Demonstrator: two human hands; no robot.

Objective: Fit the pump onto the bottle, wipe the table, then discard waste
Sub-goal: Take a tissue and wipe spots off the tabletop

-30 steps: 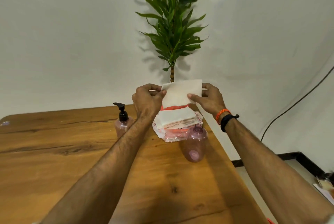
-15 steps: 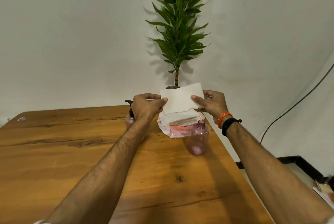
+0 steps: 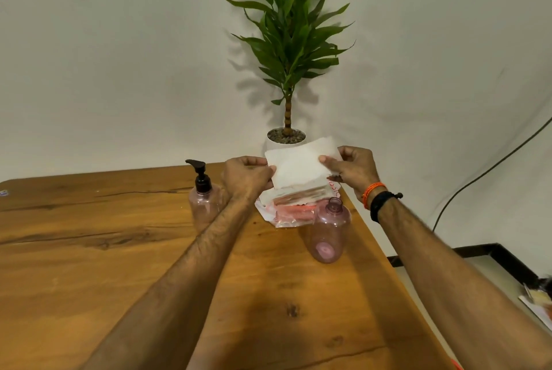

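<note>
A white tissue [image 3: 297, 165] is held up over the far right of the wooden table [image 3: 89, 265]. My left hand [image 3: 246, 177] pinches its left edge and my right hand [image 3: 352, 168] pinches its right edge. Directly below lies an opened tissue pack [image 3: 291, 205] with a red and clear wrapper. A pink bottle with a black pump [image 3: 204, 196] stands upright left of my left wrist. Another pink bottle [image 3: 328, 227], with no pump and an open neck, lies on its side just in front of the pack.
A potted green plant [image 3: 288, 71] in a white pot stands behind the tissue pack at the table's far edge. The table's right edge runs close beside the lying bottle. A black cable [image 3: 490, 169] hangs on the right wall. Some papers [image 3: 537, 301] lie on the floor, lower right.
Both hands keep hold of the tissue above the pack. The view has tilted downward a little, so hands and table sit lower in frame and the plant's pot shows.
</note>
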